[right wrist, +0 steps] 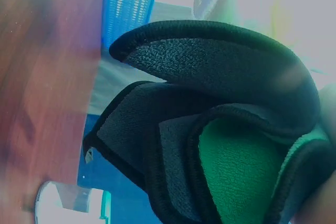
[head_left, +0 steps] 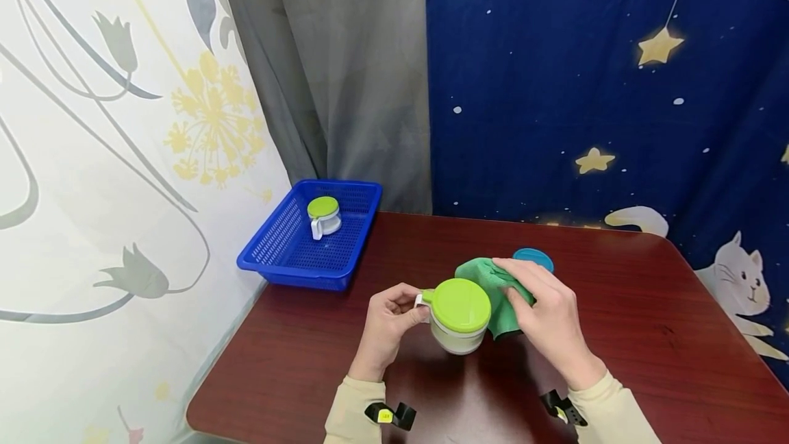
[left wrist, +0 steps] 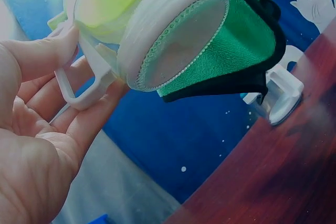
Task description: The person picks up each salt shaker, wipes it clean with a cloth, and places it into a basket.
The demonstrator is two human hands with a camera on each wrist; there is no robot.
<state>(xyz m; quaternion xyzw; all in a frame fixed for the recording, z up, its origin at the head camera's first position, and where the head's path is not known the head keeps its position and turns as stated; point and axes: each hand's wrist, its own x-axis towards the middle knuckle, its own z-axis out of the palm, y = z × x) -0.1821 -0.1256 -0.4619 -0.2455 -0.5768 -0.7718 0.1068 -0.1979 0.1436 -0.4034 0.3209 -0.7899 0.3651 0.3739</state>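
Observation:
My left hand (head_left: 388, 324) grips the white handle (left wrist: 86, 95) of a clear seasoning jar (head_left: 459, 338) with a green lid (head_left: 461, 305). The jar is held up over the table and tilted, its round base showing in the left wrist view. At its right side, my right hand (head_left: 545, 307) holds a bunched green cloth (head_left: 502, 300) with black edging, thumb and fingers pinching it. The cloth lies against the jar's side and partly behind it. In the right wrist view the folded cloth (right wrist: 236, 171) hides most of the hand.
A blue perforated basket (head_left: 354, 252) stands at the table's back left, with a second green-lidded jar (head_left: 324, 216) inside. Behind the right hand is another jar with a blue lid (head_left: 533, 258). Curtains border the dark red table (head_left: 629, 293) at the back and left.

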